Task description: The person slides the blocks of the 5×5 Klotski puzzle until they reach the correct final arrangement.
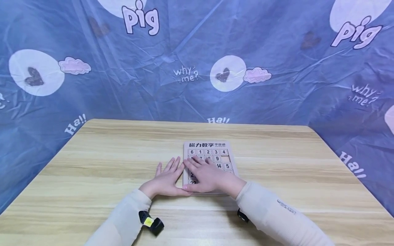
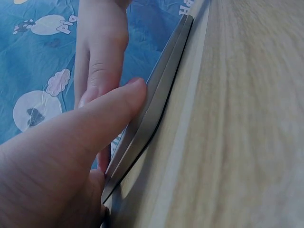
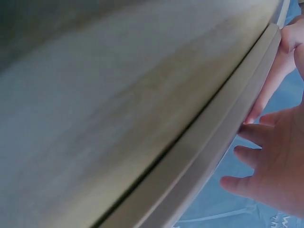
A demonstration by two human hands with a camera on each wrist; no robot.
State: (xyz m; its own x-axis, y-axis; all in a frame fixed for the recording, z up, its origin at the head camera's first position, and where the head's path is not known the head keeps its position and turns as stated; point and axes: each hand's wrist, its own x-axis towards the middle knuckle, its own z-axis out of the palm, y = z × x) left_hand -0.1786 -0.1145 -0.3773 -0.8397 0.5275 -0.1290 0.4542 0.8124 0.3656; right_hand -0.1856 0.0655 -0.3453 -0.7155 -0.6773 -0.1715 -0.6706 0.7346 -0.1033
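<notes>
A number slide puzzle (image 1: 209,145), a flat pale board of square numbered tiles, lies on the table. The bare slot (image 1: 226,159) is at the right end of its second row. My right hand (image 1: 209,176) lies over the lower left tiles with its fingers fairly straight, touching the tiles and hiding several of them. Spread fingers of my left hand (image 1: 166,179) reach along the board's left side, while its thumb (image 2: 128,95) lies against the front edge near the corner. In the right wrist view, the right fingers (image 3: 240,185) extend over the board's face.
The board sits on a wood-grain table (image 1: 107,153). Behind and beside the table hangs a blue printed cloth (image 1: 147,92). A black strap device with a yellow label (image 1: 150,222) is on the left sleeve, and another dark one (image 1: 243,216) is under the right sleeve.
</notes>
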